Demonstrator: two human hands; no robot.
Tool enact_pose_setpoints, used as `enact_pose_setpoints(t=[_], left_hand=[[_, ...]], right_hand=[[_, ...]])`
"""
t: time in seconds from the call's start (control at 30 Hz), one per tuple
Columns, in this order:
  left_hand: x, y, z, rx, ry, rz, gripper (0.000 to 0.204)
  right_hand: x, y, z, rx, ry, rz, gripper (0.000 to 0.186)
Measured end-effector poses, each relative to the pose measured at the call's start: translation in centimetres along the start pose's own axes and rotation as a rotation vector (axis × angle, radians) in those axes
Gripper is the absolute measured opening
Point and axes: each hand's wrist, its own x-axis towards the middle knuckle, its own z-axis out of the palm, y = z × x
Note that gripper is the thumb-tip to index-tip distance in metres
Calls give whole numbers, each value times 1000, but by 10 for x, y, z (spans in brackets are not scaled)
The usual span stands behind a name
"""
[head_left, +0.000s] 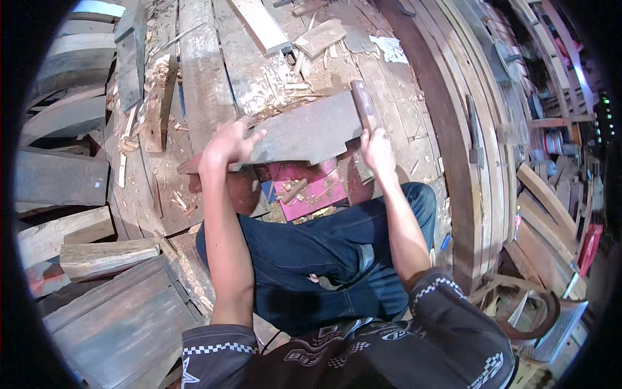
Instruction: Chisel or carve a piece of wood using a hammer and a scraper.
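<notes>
A grey, weathered board point(298, 129) with a notched lower edge lies tilted across pink point(308, 198) and blue square pieces among shavings. My left hand point(227, 144) rests at the board's left part, fingers apart and slightly bent over it. My right hand point(377, 148) is closed around a dark wooden handle-like piece point(364, 104) that stands along the board's right end; whether it joins the board or a tool is unclear. My crossed legs in blue jeans point(324, 253) are just below.
Wooden planks point(201, 71) underneath carry chips, offcuts point(321, 35) and a pale board point(259, 23). Stacked timber lines the left point(71, 181); long beams point(476, 214) run along the right, with a dark metal tool point(474, 129) on them. A curved wooden piece point(544, 305) lies lower right.
</notes>
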Motion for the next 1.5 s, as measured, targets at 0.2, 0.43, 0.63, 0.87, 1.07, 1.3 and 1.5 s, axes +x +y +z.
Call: enact_pose_setpoints(t=[0.2,0.43,0.63,0.87,1.07,1.3,1.5], left_hand=[[-8,-29,-3,-60,116,-29,54],[-1,-23,1,-78,89,-6,56],[-7,-21,-4,-50,90,-17,57],[-4,-20,-4,-119,68,-39,56],[-4,-8,-10,-88,12,-47,56],[-4,-29,-2,-46,104,14,55],[-6,-23,-3,-86,64,-64,56]], right_hand=[[-58,-2,-2,-52,-250,-196,38],[-20,15,7,88,-22,-53,35],[-32,27,-5,-13,-131,-75,37],[-31,17,1,83,-236,-490,33],[10,32,-7,68,24,68,38],[-8,20,-13,54,-88,-150,35],[-27,2,-10,68,-237,-365,34]])
